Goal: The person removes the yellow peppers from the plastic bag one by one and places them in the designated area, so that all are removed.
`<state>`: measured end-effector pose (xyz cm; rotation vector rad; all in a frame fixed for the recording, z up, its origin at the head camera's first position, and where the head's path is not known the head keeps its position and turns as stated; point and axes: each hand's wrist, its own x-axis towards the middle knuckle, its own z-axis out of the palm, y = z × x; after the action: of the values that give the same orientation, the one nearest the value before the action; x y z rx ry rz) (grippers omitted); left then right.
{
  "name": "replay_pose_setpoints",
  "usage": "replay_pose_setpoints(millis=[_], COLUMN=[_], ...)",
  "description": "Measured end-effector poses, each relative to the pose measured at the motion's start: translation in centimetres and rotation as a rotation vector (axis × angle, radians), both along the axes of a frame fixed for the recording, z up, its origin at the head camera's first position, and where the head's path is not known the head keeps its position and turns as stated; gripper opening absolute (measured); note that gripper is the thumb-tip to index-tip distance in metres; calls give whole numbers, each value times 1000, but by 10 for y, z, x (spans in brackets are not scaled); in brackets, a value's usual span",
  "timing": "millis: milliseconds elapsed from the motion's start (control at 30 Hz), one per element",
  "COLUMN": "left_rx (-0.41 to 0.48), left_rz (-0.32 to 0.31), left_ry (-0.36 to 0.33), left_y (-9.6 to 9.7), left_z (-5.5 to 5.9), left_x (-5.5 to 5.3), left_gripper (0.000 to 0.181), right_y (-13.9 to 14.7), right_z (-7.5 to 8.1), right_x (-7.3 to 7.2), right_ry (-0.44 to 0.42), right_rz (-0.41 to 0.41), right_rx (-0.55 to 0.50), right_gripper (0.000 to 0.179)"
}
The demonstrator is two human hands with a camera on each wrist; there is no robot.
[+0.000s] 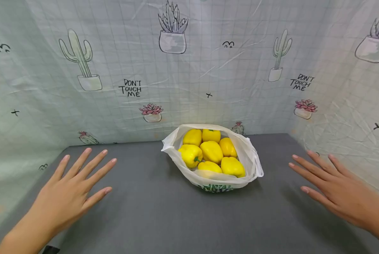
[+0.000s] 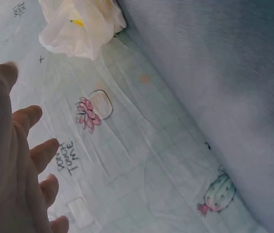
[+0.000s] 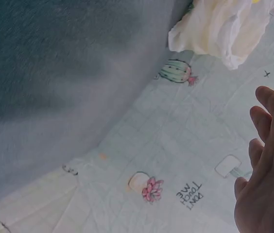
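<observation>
A white plastic bag stands on the grey table with its mouth spread wide. Several yellow bell peppers lie inside it, some with green stems showing. To the left of the bag, my left hand hovers over the table with fingers spread, holding nothing. My right hand is off to the bag's right, its fingers also straight and apart, touching nothing. Both wrist views show the side of the bag, at the top of the left wrist view and the right wrist view.
The grey table runs back to a hanging sheet printed with cacti, potted plants and lettering. That sheet also encloses the left and right sides. A small black object shows at the lower left, beside my left forearm.
</observation>
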<state>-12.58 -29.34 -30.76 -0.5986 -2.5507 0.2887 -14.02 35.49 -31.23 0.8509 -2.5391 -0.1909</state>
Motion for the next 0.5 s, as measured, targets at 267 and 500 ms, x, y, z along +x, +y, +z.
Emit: replay_pose_setpoints(millis=[267,500], left_rx=[25,92], left_rz=[-39,-105], left_ry=[8,-30], left_y=[15,39], left_z=[1,3], left_x=[-15,-28], left_gripper=[76,74], right_y=[-13,-21], right_z=[-11,-15], right_x=[-9,-17], right_ry=[-27,-40], right_rz=[47,81], right_rx=[-71,-107], right_gripper=[71,71])
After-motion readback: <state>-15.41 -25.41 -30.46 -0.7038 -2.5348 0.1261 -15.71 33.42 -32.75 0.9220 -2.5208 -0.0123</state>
